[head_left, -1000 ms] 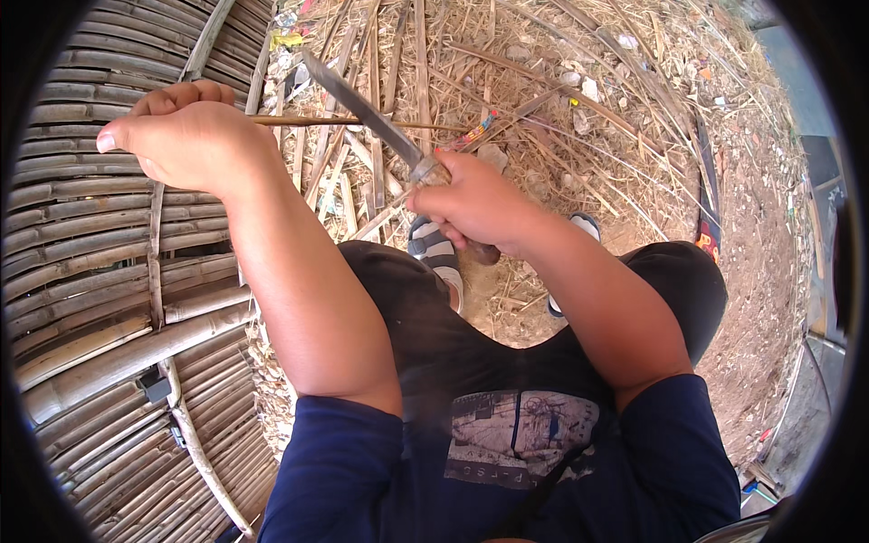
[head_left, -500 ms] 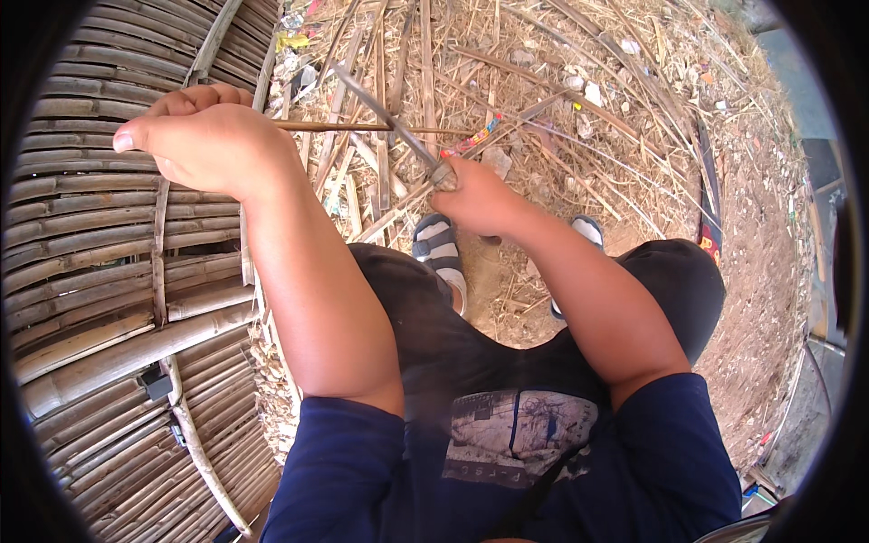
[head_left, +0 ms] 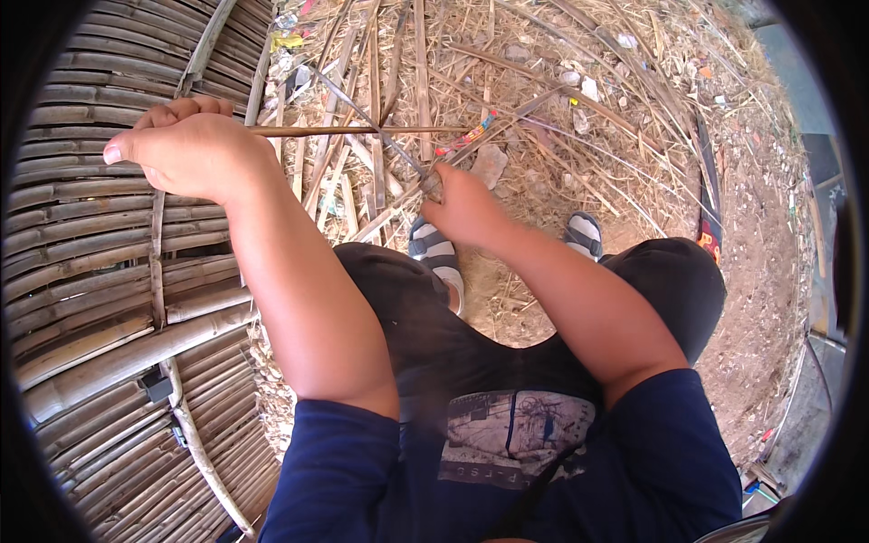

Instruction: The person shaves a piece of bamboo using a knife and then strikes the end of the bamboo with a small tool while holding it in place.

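The thin stick (head_left: 353,130) is clenched in the left hand (head_left: 195,149); the knife (head_left: 380,127), gripped by the right hand (head_left: 466,208), has been drawn toward 6 o'clock.

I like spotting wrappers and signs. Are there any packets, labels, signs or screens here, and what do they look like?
No signs or screens show.
Yellow wrapper scrap: crumpled, on the ground at the top beside the bamboo wall.
Red and multicoloured wrapper strip: thin, lying in the straw just above the right hand.
Printed patch: grey rectangle on the front of the dark blue shirt.
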A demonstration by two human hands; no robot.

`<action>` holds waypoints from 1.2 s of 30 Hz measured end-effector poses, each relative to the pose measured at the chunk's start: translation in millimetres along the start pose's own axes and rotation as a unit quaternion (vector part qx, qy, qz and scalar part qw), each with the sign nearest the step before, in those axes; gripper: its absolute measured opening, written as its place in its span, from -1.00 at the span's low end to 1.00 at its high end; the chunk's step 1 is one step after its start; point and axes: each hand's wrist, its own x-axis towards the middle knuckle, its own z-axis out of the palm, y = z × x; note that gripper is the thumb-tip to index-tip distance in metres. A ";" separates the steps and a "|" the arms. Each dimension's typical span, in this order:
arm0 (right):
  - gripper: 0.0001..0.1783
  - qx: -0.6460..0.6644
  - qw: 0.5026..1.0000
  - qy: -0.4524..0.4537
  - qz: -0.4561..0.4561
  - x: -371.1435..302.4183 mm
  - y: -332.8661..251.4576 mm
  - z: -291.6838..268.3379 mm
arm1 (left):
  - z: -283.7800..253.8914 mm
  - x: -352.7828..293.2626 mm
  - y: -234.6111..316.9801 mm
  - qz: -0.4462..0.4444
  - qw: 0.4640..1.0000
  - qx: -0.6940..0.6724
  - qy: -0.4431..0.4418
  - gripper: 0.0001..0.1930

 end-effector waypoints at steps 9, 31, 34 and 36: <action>-0.55 0.069 0.994 0.038 -0.081 -12.7 -57.8 -32.5 | -1.5 -2.2 -0.4 0.010 1.000 0.001 -0.013 -0.40; -0.61 0.019 0.996 0.044 -0.070 -14.0 -30.4 -9.7 | -2.8 10.0 -14.3 0.048 0.997 0.039 0.043 -0.34; -0.63 -0.068 0.997 0.010 0.022 -4.5 -2.3 4.7 | -5.1 21.2 -23.0 0.086 0.990 0.102 0.053 -0.33; -0.65 -0.070 0.997 0.024 0.016 1.4 -1.3 -2.1 | -2.1 4.7 -7.3 -0.023 0.999 0.015 0.032 -0.32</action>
